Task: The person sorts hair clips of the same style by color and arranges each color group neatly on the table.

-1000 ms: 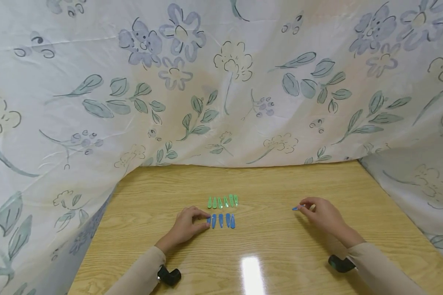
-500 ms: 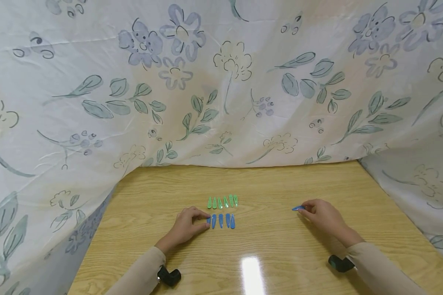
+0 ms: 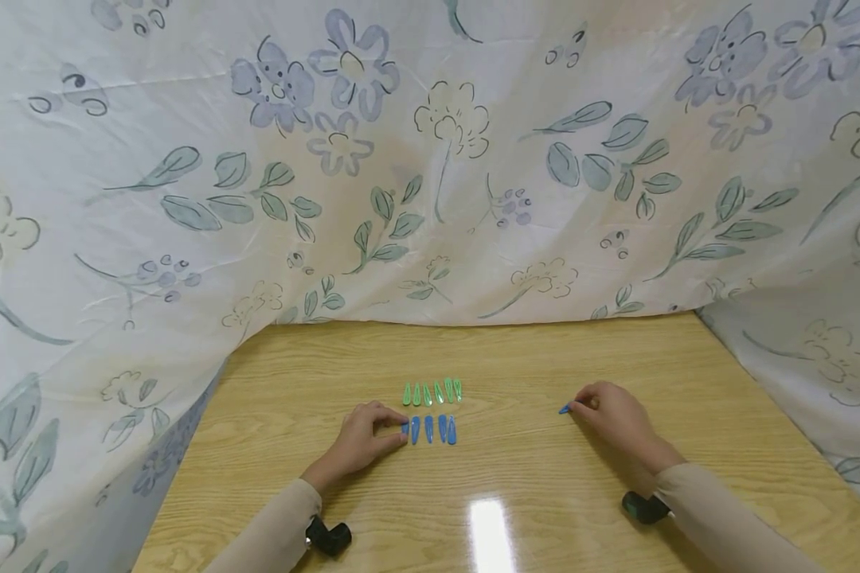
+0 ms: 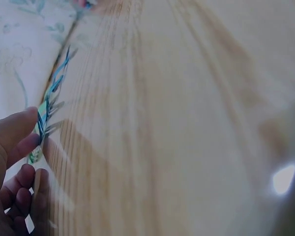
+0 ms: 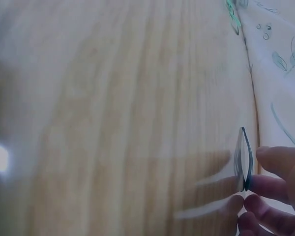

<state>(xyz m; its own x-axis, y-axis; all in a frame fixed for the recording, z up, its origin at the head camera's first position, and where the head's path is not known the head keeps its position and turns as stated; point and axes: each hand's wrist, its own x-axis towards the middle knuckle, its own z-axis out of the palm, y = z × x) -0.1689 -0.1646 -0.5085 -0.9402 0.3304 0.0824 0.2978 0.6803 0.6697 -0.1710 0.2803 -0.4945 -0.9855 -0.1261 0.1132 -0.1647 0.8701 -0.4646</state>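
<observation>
Between thumb and fingers, my left hand [image 3: 361,434] holds the leftmost blue hair clip [image 3: 404,428] of a row on the table. Several other blue snap hair clips [image 3: 429,429] lie just right of those fingertips. Behind them runs a row of green hair clips [image 3: 427,395]. Well to the right, my right hand [image 3: 616,414] pinches a single blue hair clip [image 3: 564,409], its far end partly hidden by the fingers. The right wrist view has this clip [image 5: 249,162] edge-on at the tabletop, beside the thumb. In the left wrist view the fingers [image 4: 19,135] overlap the clips.
The wooden table [image 3: 516,477] runs back to a floral curtain [image 3: 430,199], which also hangs along both sides. A bright light reflection [image 3: 492,533] lies near the front. Dark wrist cameras [image 3: 328,536] sit under both forearms.
My right hand has shifted slightly left with its blue hair clip, which now points more down toward the table. The left hand and both rows have stayed put.
</observation>
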